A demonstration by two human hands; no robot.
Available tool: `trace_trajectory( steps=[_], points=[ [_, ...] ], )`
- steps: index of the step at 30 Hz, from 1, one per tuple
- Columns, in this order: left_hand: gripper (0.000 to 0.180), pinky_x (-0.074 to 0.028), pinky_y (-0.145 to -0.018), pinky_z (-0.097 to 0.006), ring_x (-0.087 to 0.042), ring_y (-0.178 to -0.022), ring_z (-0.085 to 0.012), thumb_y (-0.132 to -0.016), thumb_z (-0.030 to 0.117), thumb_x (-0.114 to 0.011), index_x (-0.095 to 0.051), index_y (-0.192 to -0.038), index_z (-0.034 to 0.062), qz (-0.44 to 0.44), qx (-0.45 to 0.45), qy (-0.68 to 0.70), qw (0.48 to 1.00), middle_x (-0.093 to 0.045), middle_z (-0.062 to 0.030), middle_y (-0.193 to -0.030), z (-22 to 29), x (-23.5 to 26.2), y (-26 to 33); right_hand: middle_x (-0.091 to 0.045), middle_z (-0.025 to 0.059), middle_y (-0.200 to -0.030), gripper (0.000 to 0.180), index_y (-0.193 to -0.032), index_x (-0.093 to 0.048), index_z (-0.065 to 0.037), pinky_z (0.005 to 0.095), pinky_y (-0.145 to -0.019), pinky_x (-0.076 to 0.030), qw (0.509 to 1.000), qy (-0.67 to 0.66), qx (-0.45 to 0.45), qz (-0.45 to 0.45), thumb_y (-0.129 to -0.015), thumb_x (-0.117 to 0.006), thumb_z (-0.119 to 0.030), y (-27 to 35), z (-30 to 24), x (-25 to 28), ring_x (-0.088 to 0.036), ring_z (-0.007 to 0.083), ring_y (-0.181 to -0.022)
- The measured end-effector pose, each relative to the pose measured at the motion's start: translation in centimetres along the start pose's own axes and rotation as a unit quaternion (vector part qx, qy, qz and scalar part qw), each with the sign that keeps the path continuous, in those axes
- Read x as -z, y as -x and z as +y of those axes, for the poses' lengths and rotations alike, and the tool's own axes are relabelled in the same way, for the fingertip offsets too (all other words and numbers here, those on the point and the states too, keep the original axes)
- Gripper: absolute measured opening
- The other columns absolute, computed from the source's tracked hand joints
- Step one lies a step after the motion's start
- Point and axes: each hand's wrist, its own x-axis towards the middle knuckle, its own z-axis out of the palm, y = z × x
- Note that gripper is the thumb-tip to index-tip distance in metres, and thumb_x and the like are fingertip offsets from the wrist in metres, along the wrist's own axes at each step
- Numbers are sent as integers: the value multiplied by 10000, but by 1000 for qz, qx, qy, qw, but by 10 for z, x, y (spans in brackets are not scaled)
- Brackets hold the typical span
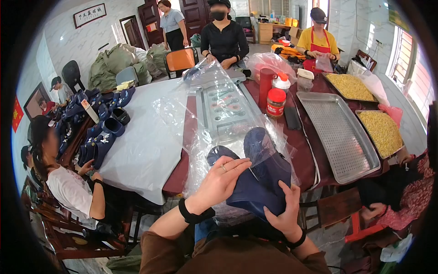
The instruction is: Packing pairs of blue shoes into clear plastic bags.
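We see our right hand (pixel 285 208) curled around the near end of a pair of dark-blue shoes (pixel 269 182), thumb and fingers parted to fit it. Our left hand (pixel 218 180) lies over their left side, fingers straight and close together; whether it also pinches film, we cannot tell. The shoes sit in front of us at the table's near edge, toes pointing away, with a clear plastic bag (pixel 197 176) around and partly over them. To our left, a dark-red strip of table (pixel 179 171) separates the bag from a white sheet (pixel 141 146), which stretches broadly toward blue clogs (pixel 100 141). On our right, a perforated metal tray (pixel 340 141) borders the working room. Farther off, a red-lidded jar (pixel 275 102) bears a printed label, and a framed sign (pixel 89 16) with dark characters hangs on the wall.
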Motion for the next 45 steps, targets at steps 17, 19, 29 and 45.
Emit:
trace_trajectory(
  steps=[17, 19, 29, 45],
  points=[
    [935, -252, -1168, -533, -230, -1462, -476, -773, 182, -868, -358, -1538, 11, 255, 244, -150, 923, -331, -288, -1539, -20, -24, 14, -493, 171, -1178, 793, -1375, -536, -34, 428, -1025, -389, 998, -50, -10, 23, -646, -836, -120, -1, 13, -28, -493, 340, -1125],
    [1248, -224, -1202, -512, -221, -1487, -431, -732, 240, -918, -76, -1624, 8, 225, 309, -166, 909, -219, -328, -1583, -42, -31, 28, -493, 172, -1177, 794, -1375, -533, -34, 428, -1017, -395, 998, -55, -20, 34, -647, -837, -122, 2, 13, -31, -495, 342, -1126],
    [1240, -437, -1092, -368, -522, -1313, -309, -844, 255, -868, 58, -1579, -118, 194, 391, 342, 832, -420, -289, -1502, -50, -25, 45, -493, 180, -1172, 795, -1367, -526, -27, 439, -988, -411, 998, -39, 15, 51, -645, -839, -137, 0, 10, -34, -500, 357, -1107],
    [1100, -311, -1185, -376, -426, -1430, -358, -982, 617, -589, -57, -1590, -129, 105, 489, 318, 805, -415, -356, -1522, -94, -25, 68, -351, 335, -1484, 1152, -1602, -190, -18, 513, -1100, -402, 962, -60, 113, -242, -765, -889, -392, -24, 4, -37, -423, 503, -1338]
  ],
)
